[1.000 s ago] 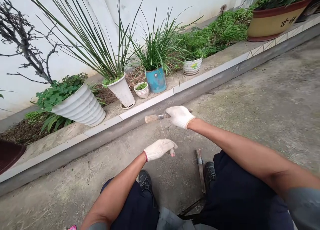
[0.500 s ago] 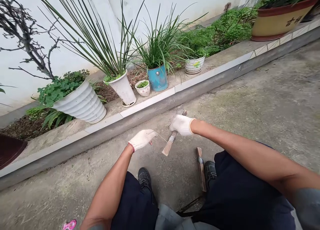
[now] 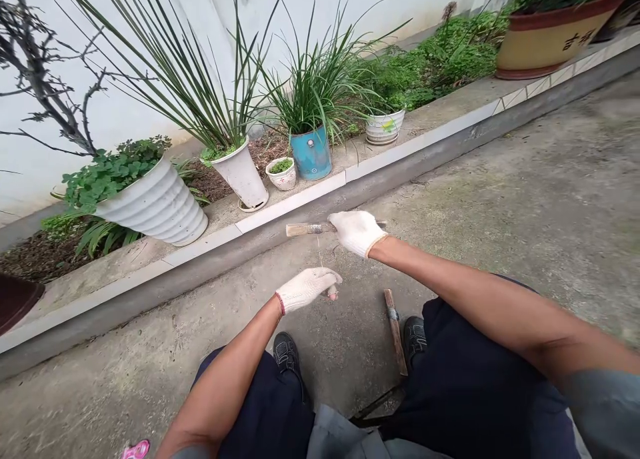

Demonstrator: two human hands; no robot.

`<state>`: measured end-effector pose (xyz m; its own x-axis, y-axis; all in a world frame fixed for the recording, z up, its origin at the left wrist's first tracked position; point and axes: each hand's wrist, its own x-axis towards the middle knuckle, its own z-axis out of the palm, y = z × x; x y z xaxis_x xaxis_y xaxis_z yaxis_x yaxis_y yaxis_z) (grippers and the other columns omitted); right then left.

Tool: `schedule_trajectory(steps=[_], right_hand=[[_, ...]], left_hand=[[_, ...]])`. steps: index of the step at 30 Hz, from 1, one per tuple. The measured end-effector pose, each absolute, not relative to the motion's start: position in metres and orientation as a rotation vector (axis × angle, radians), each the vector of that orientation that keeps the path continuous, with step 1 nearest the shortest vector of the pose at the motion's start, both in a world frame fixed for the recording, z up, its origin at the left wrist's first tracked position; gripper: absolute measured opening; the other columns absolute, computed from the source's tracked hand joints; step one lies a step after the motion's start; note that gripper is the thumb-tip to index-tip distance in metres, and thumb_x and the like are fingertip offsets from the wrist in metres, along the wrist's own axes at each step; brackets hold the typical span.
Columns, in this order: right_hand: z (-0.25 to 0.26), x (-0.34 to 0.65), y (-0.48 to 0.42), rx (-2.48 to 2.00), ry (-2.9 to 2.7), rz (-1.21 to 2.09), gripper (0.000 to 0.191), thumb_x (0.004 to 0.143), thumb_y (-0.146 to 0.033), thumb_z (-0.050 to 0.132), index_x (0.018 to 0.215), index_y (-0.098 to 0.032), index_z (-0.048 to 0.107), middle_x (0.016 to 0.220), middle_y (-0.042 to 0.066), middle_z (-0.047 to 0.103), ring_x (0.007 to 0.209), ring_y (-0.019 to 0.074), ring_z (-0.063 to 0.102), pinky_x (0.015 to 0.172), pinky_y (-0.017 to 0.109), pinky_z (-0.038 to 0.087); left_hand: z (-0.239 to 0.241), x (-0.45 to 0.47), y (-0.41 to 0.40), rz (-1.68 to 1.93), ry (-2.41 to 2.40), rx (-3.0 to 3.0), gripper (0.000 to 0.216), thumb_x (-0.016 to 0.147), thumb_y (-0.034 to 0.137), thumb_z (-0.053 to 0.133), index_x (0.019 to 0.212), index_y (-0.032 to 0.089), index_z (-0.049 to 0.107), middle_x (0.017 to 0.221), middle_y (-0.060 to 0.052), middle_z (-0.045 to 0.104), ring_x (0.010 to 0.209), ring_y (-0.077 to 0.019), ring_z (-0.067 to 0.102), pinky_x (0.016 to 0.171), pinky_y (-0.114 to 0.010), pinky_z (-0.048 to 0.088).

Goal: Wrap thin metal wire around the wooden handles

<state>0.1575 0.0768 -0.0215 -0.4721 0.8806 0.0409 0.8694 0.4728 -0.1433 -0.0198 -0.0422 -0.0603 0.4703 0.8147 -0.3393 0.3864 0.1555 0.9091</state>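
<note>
I am seated over a concrete floor, both hands in white knit gloves. My right hand [image 3: 356, 231] is closed round a short wooden stick [image 3: 300, 229] with a metal wire band, held level and pointing left. A thin wire [image 3: 319, 251] runs down from the band to my left hand [image 3: 307, 288], which is closed and pinches the wire's lower end. A second wooden stick with a wire band [image 3: 395, 330] lies on the floor beside my right shoe [image 3: 413, 334].
A raised tiled kerb [image 3: 295, 204] runs across ahead, carrying a ribbed white pot [image 3: 155, 206], a tall white pot [image 3: 244, 174], a small white bowl pot [image 3: 283, 174], a blue pot [image 3: 312, 152] and a brown planter [image 3: 550, 39]. A pink object [image 3: 135, 450] lies bottom left.
My right hand has swung the stick from pointing down-left back up to level. My left hand moved right and down, below the stick, keeping the wire taut.
</note>
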Motion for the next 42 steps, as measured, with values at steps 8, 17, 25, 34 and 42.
schedule_trajectory(steps=[8, 17, 25, 34, 42], right_hand=[[-0.035, 0.16, 0.069, -1.415, -3.133, -0.5, 0.023, 0.082, -0.01, 0.057, 0.091, -0.007, 0.078, 0.097, 0.026, 0.075, 0.102, 0.04, 0.067, 0.103, 0.059, 0.032], [-0.021, 0.168, 0.062, -0.712, -3.217, 0.51, 0.021, 0.087, -0.024, 0.056, 0.097, -0.021, 0.074, 0.086, 0.004, 0.074, 0.071, 0.0159, 0.061, 0.063, 0.027, 0.034], [-0.015, 0.157, 0.073, -1.391, -2.587, 0.379, 0.027, 0.097, -0.04, 0.051, 0.106, -0.023, 0.07, 0.093, 0.008, 0.075, 0.081, 0.0212, 0.068, 0.066, 0.027, 0.038], [-0.034, 0.159, 0.071, -1.614, -3.02, -0.215, 0.024, 0.086, -0.008, 0.054, 0.094, -0.007, 0.077, 0.099, 0.027, 0.074, 0.101, 0.037, 0.069, 0.088, 0.048, 0.044], [-0.025, 0.17, 0.056, -0.697, -3.46, 0.193, 0.026, 0.081, -0.013, 0.059, 0.1, -0.02, 0.076, 0.089, 0.008, 0.076, 0.08, 0.0208, 0.067, 0.07, 0.03, 0.039]], left_hand=[[-0.044, -0.045, -0.033, 0.144, 1.46, 1.813, 0.036, 0.098, 0.04, 0.044, 0.103, 0.02, 0.073, 0.079, 0.002, 0.069, 0.063, -0.0147, 0.066, 0.072, -0.026, 0.048], [-0.039, -0.051, -0.031, 0.277, 1.55, 1.886, 0.042, 0.102, 0.049, 0.041, 0.091, 0.02, 0.07, 0.075, 0.0, 0.068, 0.071, -0.0172, 0.062, 0.071, -0.026, 0.045], [-0.063, -0.012, -0.052, 0.478, 1.101, 1.456, 0.044, 0.102, 0.052, 0.043, 0.103, 0.014, 0.067, 0.073, -0.003, 0.07, 0.081, -0.0193, 0.071, 0.086, -0.031, 0.053], [-0.047, -0.034, -0.043, 0.237, 1.295, 1.651, 0.039, 0.099, 0.044, 0.045, 0.107, 0.017, 0.072, 0.064, 0.002, 0.065, 0.071, -0.0178, 0.07, 0.074, -0.027, 0.05], [-0.03, -0.065, -0.031, 0.309, 1.62, 1.784, 0.045, 0.1, 0.051, 0.042, 0.096, 0.018, 0.072, 0.086, -0.001, 0.073, 0.071, -0.0173, 0.067, 0.076, -0.027, 0.049]])
